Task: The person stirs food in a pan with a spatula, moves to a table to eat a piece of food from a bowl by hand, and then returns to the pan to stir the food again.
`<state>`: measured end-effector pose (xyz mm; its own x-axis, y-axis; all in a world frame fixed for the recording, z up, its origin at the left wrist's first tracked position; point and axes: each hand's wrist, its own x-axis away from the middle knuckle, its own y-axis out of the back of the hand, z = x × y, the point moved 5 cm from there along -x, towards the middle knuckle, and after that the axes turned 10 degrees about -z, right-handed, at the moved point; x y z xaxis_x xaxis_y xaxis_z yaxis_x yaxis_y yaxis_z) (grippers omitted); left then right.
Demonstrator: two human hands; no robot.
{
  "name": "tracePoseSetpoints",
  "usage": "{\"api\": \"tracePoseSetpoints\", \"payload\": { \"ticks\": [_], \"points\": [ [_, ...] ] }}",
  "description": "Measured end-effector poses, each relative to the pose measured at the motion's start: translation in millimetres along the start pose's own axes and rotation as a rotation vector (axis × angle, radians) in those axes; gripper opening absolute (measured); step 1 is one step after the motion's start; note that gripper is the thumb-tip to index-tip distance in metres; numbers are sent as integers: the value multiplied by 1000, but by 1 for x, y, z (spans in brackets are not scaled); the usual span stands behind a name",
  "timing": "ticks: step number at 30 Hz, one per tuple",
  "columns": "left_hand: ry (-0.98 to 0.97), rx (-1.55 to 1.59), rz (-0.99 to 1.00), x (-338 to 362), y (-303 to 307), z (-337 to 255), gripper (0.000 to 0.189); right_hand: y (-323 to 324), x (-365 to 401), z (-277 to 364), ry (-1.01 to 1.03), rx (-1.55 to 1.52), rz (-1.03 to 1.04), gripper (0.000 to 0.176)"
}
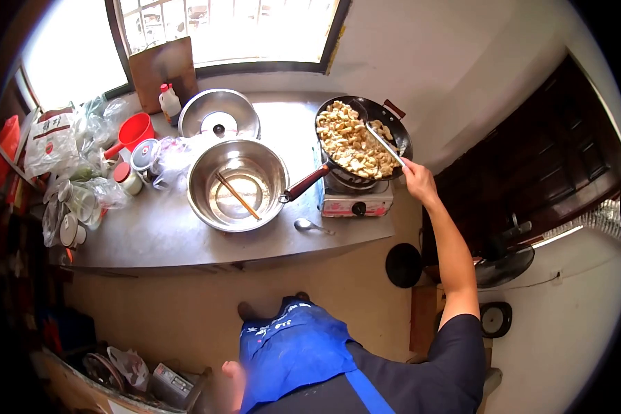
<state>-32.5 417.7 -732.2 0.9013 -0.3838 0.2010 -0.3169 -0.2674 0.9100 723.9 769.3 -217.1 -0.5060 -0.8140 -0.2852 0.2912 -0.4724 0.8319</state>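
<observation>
My right hand (419, 181) grips the light-coloured handle of a long spatula (386, 143). The spatula's head lies among pale, lightly browned chunks of food (348, 141) and is partly hidden by them. These chunks fill much of a dark wok (401, 131), whose wooden handle points left and down toward a steel pot. Under the wok is a portable gas stove (357, 205) with a black knob. My left hand (233, 381) hangs low beside my blue apron (297, 352), away from the counter; blur hides its fingers.
A large steel pot (199, 200) holding chopsticks (238, 196) stands left of the stove, with a steel lid (245, 110) behind it. A spoon (313, 226) lies near the counter's front edge. Jars, bags and a red dipper (136, 127) crowd the left end.
</observation>
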Motion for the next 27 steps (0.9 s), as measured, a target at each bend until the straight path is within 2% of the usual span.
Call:
{"api": "tracePoseSetpoints", "payload": {
  "ticks": [3,5,6,8,10,11,13,14,16,21,22,27],
  "points": [
    [-19,-9,12,-12,0,-6,22,14,27,23,28,97,-37,34],
    [-30,-24,15,-16,0,-12,22,25,46,37,238,126,-165,36],
    [-49,10,-29,-16,-7,-7,22,31,55,45,233,133,-168,36],
    [-79,38,-69,-28,-4,-12,21,44,73,58,92,174,-131,34],
    [-69,-20,137,-56,-14,-22,22,50,86,60,65,111,-145,33],
    [-81,-24,143,-56,-16,-26,22,54,91,62,46,45,-157,32],
    [-17,197,-64,-53,-15,-32,22,56,103,72,0,14,-128,32],
    [-33,197,-53,-60,-17,-38,22,53,109,77,-36,-25,-92,32],
    [4,354,38,-76,-25,-48,22,41,119,76,-86,-18,-75,34],
    [91,379,174,-108,-31,-65,29,25,130,83,-205,25,-46,35],
    [142,407,209,-109,-36,-68,33,22,130,82,-195,26,-73,35],
    [154,440,288,-127,-34,-83,36,12,125,69,-193,153,-64,35]
  ]
}}
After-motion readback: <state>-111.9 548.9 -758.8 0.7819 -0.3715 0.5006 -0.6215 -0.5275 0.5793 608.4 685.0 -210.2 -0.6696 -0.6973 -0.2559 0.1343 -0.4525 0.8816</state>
